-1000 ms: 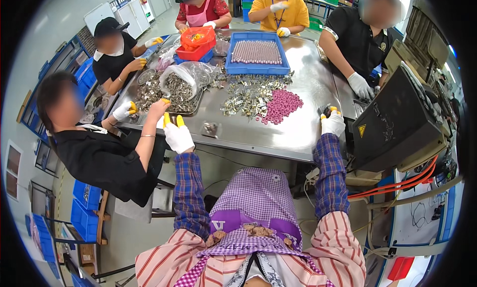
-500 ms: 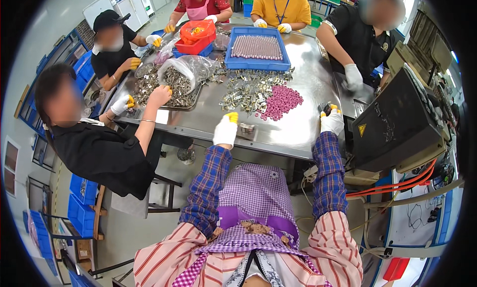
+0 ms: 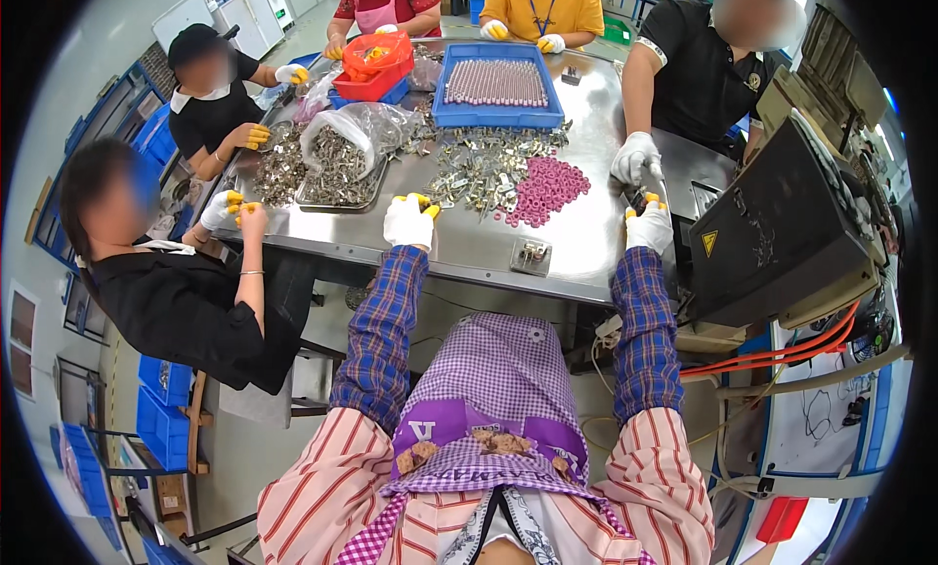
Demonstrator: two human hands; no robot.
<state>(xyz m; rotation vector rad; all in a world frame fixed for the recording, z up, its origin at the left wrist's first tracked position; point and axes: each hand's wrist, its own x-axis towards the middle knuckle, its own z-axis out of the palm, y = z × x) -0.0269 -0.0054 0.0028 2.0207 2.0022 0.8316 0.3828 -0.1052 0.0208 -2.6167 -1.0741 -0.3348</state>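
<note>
My left hand (image 3: 409, 221), in a white glove with yellow fingertips, reaches over the near edge of the steel table (image 3: 469, 247) toward a pile of small metal parts (image 3: 477, 177); whether it holds anything is hidden. My right hand (image 3: 649, 225), gloved the same way, rests at the table's right edge beside a black machine (image 3: 777, 223), fingers curled on something small I cannot make out. A heap of pink rings (image 3: 547, 189) lies between my hands, farther in. A small metal fixture (image 3: 531, 256) sits on the table near the front edge.
A blue tray (image 3: 498, 86) of pink pieces stands mid-table, a red bin (image 3: 374, 57) and a clear bag of metal parts (image 3: 342, 145) to the left. Several other people sit around the table. Orange cables (image 3: 782, 355) run below the machine.
My left hand has moved rightward along the table's front edge, from near the metal tray to the pile of parts. My right hand stays at the right edge.
</note>
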